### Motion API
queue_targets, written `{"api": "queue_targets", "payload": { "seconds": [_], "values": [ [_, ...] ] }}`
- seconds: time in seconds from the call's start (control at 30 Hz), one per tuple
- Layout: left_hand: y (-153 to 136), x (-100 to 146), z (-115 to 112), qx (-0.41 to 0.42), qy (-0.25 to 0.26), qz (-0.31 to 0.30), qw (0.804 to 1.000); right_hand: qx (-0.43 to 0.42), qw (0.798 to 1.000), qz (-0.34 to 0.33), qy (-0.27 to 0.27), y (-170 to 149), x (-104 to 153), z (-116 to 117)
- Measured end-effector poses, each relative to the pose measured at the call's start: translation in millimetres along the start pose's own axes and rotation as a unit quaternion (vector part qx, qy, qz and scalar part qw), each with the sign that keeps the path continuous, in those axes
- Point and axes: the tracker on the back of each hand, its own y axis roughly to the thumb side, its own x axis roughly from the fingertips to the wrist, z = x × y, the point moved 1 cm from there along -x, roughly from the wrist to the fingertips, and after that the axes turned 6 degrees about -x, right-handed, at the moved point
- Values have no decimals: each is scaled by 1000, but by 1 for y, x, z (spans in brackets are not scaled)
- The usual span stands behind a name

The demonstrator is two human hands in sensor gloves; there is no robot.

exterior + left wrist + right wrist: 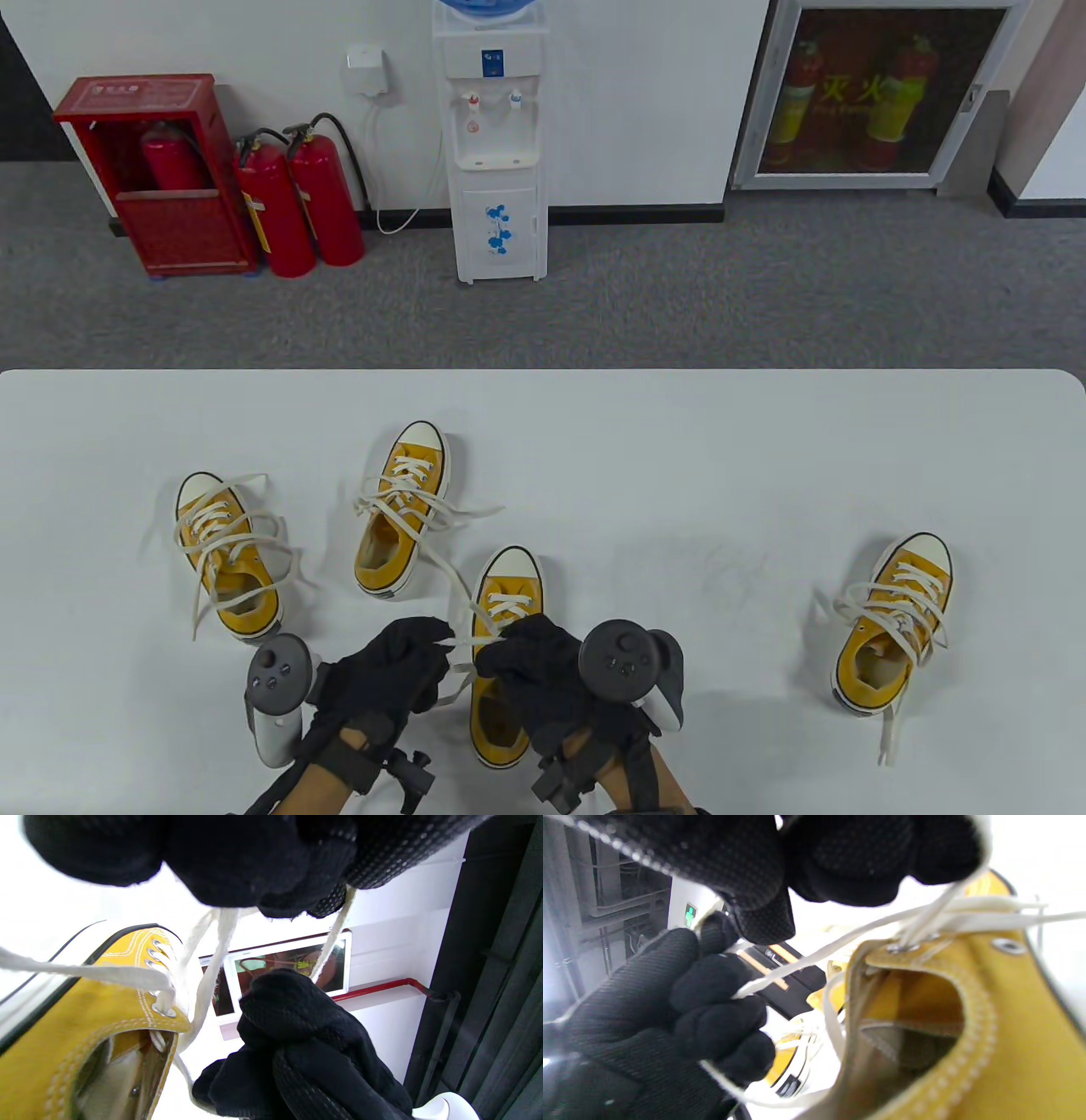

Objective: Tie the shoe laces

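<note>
- The left hand is curled into a loose fist around a white lace, pinching it between thumb and fingers just left of the shoe being worked on.
- The right hand is closed the same way on the other strand, hovering over the shoe's opening, so the two fists pull the lace ends apart across the tongue.
- Held like this, the strands are taut and raised off the shoe, which looks like the crossing or tightening step of a knot; no bow is visible yet.
- The shoe in hand, yellow canvas with a white toe cap, stands near the table's front edge at its middle, toe pointing away.
- The table view shows only fists and a short stretch of lace; the left wrist view shows the strand leaving the top eyelet and running up into the left hand's grip.
- The right wrist view shows the left hand's fingers clamping a strand, with a slack loop hanging below.
- Three more yellow shoes wait with loose laces: one toward the left edge, one behind the hands, one toward the right edge.
</note>
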Motion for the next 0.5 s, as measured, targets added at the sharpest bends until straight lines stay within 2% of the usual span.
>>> {"api": "queue_targets", "payload": {
  "seconds": [0.13,0.27,0.5],
  "values": [
    [2,0,-2,5,-8,-11,1000,34,999,12,-23,-1,1,-1],
    [2,1,-5,18,-20,-16,1000,21,999,15,-31,-3,2,-2],
    [2,1,-10,44,-40,-19,998,27,999,10,-15,-3,1,2]
  ]
}}
